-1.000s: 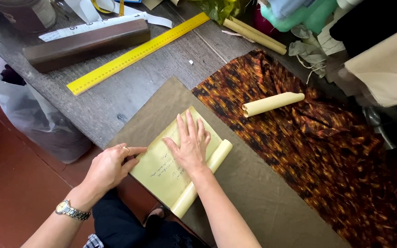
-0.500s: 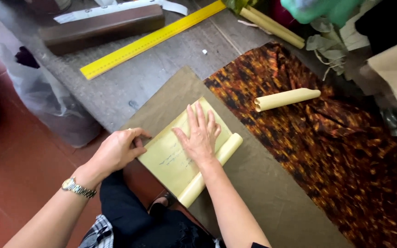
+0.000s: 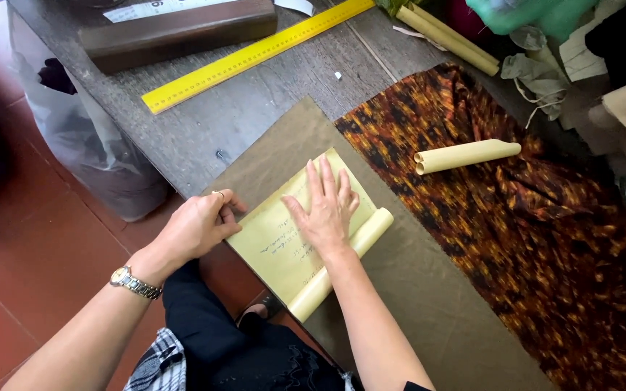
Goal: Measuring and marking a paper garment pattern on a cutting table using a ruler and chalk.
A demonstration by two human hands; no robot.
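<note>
A pale yellow paper sheet, partly unrolled with its right end still curled into a roll, lies on an olive-brown cloth at the table's near edge. My right hand lies flat on the sheet, fingers spread, pressing it down. My left hand, with a ring and a wristwatch, pinches the sheet's left edge at the table edge. A second rolled yellow paper rests on a dark orange patterned fabric to the right.
A long yellow ruler and a dark brown block lie on the grey wooden table at the back. More paper rolls and piled cloth sit far right. A plastic bag hangs by the table; red tiled floor lies below.
The view has shifted slightly. My left hand has slid closer to the sheet's left edge; my right hand stays flat on the paper.
</note>
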